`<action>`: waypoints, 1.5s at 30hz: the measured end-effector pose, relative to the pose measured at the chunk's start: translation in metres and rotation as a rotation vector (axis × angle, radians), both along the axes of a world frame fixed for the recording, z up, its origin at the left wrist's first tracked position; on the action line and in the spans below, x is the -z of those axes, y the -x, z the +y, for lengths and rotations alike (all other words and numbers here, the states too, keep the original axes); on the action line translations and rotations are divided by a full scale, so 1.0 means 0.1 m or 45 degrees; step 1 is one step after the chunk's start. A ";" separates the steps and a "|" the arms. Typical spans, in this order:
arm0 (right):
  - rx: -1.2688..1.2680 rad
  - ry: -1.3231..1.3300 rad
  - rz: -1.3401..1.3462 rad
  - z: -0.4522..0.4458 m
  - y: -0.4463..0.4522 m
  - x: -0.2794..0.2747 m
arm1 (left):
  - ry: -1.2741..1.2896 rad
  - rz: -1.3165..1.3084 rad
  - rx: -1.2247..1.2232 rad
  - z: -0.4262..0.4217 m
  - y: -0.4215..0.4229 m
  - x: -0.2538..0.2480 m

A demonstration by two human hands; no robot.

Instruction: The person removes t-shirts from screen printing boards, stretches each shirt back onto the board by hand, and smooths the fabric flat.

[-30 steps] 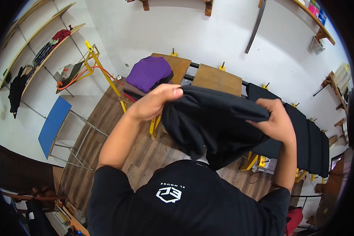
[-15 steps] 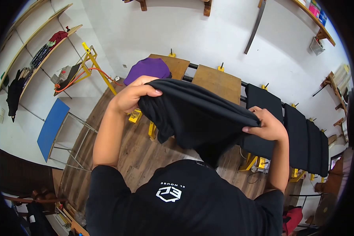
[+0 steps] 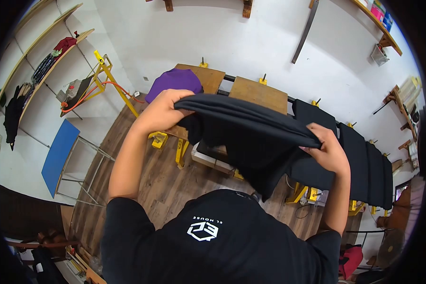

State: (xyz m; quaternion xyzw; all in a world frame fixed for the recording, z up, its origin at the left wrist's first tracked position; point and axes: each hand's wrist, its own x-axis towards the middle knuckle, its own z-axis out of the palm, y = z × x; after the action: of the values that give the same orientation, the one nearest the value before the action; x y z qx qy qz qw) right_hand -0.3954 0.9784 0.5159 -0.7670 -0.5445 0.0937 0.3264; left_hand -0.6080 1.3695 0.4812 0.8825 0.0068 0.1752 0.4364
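Observation:
A black garment (image 3: 255, 142) hangs stretched between my two hands, gathered into folds along its top edge. My left hand (image 3: 168, 109) is closed on its left end, in front of the purple cloth (image 3: 174, 83). My right hand (image 3: 327, 146) pinches the other end, near the boards covered in black fabric (image 3: 315, 123). The lower part of the garment droops to a point above the floor. Just behind it are two bare brown boards (image 3: 258, 93) (image 3: 203, 75), partly hidden by the cloth.
The boards sit in a row along the white wall, with yellow clamps and supports (image 3: 182, 151) beneath. Left are a blue panel (image 3: 60, 156), a yellow stand with an orange hose (image 3: 113, 85) and wall shelves (image 3: 57, 57) holding clothes. Wood flooring (image 3: 151, 180) lies below.
The garment's top edge is pulled straighter and wider, with my right hand slightly farther right. Its bunched left side has spread, exposing a pale box beneath the boards.

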 end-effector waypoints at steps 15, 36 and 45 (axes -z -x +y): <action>0.113 -0.034 0.086 -0.16 -0.01 0.16 | -0.250 0.374 0.176 0.06 -0.06 -0.03; 0.022 -0.878 1.984 0.03 0.16 0.31 | 2.064 0.018 0.301 -0.48 -0.10 0.16; 0.216 -0.271 0.721 0.19 0.37 0.16 | 2.283 -0.298 0.601 -0.71 0.02 0.19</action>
State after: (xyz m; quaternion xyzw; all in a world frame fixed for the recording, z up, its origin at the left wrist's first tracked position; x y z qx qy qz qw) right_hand -0.4328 0.9976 0.4997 -0.7146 -0.3728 0.2184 0.5502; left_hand -0.6095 1.2982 0.4620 0.1715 -0.0841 0.0990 0.9766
